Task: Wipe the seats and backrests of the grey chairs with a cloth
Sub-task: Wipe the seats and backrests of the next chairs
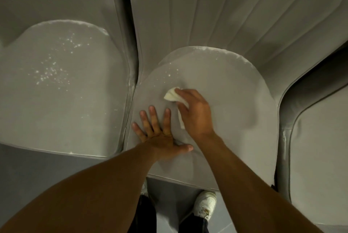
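The middle grey chair's seat (235,100) lies right below me, with its ribbed backrest (216,10) rising behind. My right hand (195,114) grips a small white cloth (172,96) and holds it against the seat's left-centre part. My left hand (162,133) rests flat on the seat beside it, fingers spread and straight, near the seat's left edge. White specks lie on the seat beyond the cloth, and a pale dusty line runs along its rear rim.
The left grey chair's seat (62,89) carries many white specks. A third grey chair (320,148) stands at the right. My white shoe (205,206) and dark trousers are on the grey floor (28,166) in front of the seats.
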{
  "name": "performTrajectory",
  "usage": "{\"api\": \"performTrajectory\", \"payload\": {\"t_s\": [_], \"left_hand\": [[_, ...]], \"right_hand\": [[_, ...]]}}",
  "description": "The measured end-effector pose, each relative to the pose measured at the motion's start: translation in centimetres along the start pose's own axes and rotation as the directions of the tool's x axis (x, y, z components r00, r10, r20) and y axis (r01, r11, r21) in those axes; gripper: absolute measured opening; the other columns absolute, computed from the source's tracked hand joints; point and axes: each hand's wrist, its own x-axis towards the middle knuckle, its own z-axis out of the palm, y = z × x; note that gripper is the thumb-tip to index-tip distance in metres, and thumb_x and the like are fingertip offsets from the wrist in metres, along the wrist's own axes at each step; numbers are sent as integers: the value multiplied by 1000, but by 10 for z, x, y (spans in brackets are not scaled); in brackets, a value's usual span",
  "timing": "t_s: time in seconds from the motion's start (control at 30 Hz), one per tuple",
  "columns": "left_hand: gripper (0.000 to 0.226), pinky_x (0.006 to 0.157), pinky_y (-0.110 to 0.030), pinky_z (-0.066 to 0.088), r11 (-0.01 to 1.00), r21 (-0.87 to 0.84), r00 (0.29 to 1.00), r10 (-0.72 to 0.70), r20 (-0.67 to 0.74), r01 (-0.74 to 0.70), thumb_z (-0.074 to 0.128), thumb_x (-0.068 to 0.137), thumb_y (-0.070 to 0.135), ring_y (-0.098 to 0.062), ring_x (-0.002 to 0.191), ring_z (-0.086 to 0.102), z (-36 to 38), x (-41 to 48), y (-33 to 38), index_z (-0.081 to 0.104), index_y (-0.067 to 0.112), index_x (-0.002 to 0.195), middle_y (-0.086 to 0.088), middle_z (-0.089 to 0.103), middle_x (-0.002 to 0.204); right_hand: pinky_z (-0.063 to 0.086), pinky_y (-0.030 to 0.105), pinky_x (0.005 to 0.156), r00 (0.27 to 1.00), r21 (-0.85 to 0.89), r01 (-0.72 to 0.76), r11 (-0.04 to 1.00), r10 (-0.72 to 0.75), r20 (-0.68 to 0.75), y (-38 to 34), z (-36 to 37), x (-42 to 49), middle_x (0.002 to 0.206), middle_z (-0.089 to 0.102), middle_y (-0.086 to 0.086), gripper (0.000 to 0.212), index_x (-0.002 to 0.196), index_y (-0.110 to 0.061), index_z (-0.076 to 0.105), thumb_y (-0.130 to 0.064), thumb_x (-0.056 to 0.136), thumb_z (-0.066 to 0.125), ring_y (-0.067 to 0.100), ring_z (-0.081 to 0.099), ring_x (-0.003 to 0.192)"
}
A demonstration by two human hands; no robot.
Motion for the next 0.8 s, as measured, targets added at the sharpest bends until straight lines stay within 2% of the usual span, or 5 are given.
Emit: {"api": "performTrajectory", "payload": {"t_s": [0.3, 0.43, 0.57, 0.7, 0.8], "left_hand": [[138, 103, -71, -31, 998, -23, 999, 51, 6, -51, 47, 64, 98, -43, 109, -67, 0, 2, -4, -64, 32, 113, -16, -74, 117], [140, 102, -71, -31, 998, -24, 998, 56, -2, -56, 49, 63, 98, -43, 111, -66, 2, 3, -5, -64, 33, 113, -16, -73, 120], [139, 101, -70, -33, 998, -24, 999, 53, 1, -53, 49, 63, 98, -42, 109, -68, 2, 3, -5, -63, 33, 114, -15, -73, 119], [138, 102, -72, -29, 997, -26, 997, 71, 25, -70, 48, 66, 97, -44, 112, -66, 0, 1, -5, -62, 30, 117, -17, -73, 119], [136, 102, -73, -29, 996, -28, 996, 81, 21, -81, 46, 68, 96, -45, 111, -66, 0, 1, -7, -61, 30, 117, -18, -73, 119]], "right_hand": [[50, 45, 86, 950, -142, 249, 958, -213, 229, 32, -27, -22, 116, 64, 4, 33, 123, -18, 67, -22, 93, 56, 28, 61, 97], [50, 47, 87, 995, -192, 96, 977, -97, 2, 20, -12, 37, 112, 64, 8, 32, 122, -17, 67, -20, 92, 56, 31, 61, 95], [49, 38, 97, 969, -118, -167, 979, 141, -205, 0, 9, 77, 118, 62, 7, 35, 125, -14, 66, -11, 90, 60, 27, 62, 103], [50, 40, 95, 996, -155, 87, 984, -85, 19, -15, 21, 47, 120, 63, 9, 38, 123, -14, 68, -5, 87, 61, 29, 62, 103], [48, 43, 91, 951, -151, 265, 952, -233, 203, -4, 9, 13, 121, 64, 8, 36, 124, -14, 68, -12, 90, 56, 30, 61, 101]]}}
